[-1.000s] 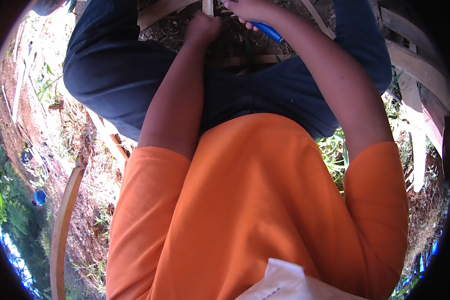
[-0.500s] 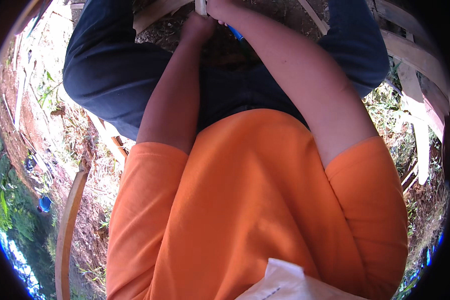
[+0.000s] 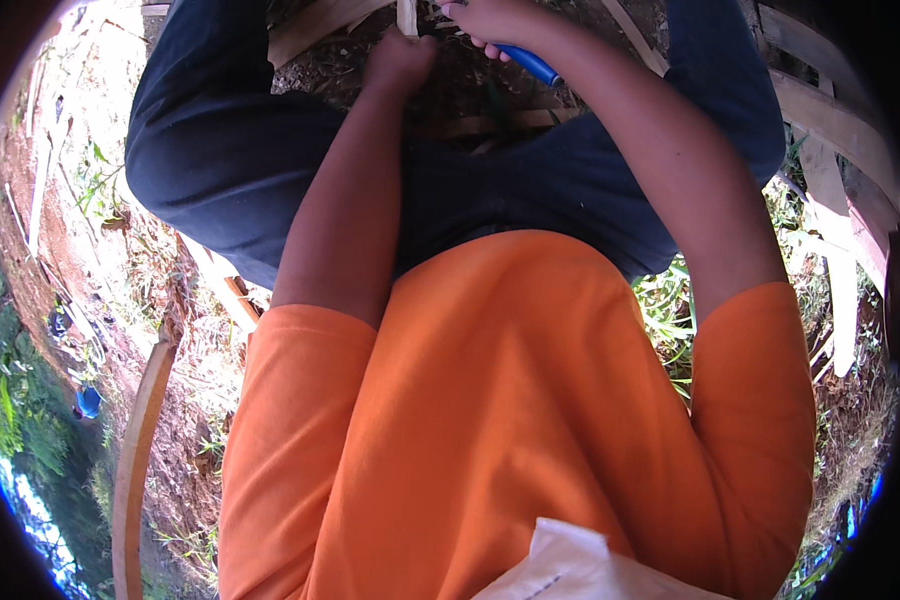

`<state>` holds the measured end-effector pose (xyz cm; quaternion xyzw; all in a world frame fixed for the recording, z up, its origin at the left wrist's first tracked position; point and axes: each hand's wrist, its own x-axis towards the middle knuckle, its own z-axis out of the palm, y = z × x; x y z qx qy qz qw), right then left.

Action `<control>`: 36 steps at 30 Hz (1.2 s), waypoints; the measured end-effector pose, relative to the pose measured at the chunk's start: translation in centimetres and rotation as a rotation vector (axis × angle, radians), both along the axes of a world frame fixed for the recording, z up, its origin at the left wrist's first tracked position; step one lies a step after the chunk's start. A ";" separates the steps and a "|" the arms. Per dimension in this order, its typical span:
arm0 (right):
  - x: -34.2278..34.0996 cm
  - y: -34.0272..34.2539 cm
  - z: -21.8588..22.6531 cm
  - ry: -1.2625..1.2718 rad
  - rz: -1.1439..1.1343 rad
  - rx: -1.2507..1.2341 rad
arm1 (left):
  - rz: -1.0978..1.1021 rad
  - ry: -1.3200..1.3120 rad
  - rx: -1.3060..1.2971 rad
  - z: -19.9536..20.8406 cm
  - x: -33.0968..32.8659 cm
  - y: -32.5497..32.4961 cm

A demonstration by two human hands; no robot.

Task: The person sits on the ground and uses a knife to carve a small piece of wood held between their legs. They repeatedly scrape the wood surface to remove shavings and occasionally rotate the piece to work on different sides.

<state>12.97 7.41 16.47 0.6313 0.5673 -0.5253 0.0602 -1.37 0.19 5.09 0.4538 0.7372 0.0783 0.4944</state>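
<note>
At the top of the view, my left hand (image 3: 400, 62) is closed around a narrow pale wooden stick (image 3: 407, 18), whose upper part runs out of the picture. To its right, my right hand (image 3: 497, 22) grips a tool with a blue handle (image 3: 530, 65). The handle's end sticks out from the fist toward my lap. The tool's working end is hidden or out of view, so its kind is unclear. A gap of bare soil separates the two hands.
My bent legs in dark trousers (image 3: 230, 170) frame the shaded soil. Wooden planks (image 3: 320, 28) lie beyond my hands, with more boards (image 3: 830, 120) at right. A long curved-looking timber (image 3: 138, 450) stands at left. Grass grows beside me; a blue object (image 3: 89, 402) shows far left.
My right hand has moved right, away from my left hand, and more of the blue handle shows. My left hand has shifted slightly, still holding the stick.
</note>
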 end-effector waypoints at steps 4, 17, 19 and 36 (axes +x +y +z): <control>0.0 0.4 -2.5 0.000 0.007 0.007 | 0.002 -0.021 0.012 -0.1 -0.1 0.4; -2.0 2.0 -2.6 -0.131 0.181 -0.095 | 0.013 -0.050 0.025 -0.7 -0.3 0.3; -3.3 1.9 -1.8 -0.174 0.191 -0.079 | 0.027 -0.052 0.008 -0.9 -0.6 0.1; -3.5 0.0 -7.6 -0.214 -0.078 0.334 | 0.040 -0.069 -0.039 0.3 -0.2 1.0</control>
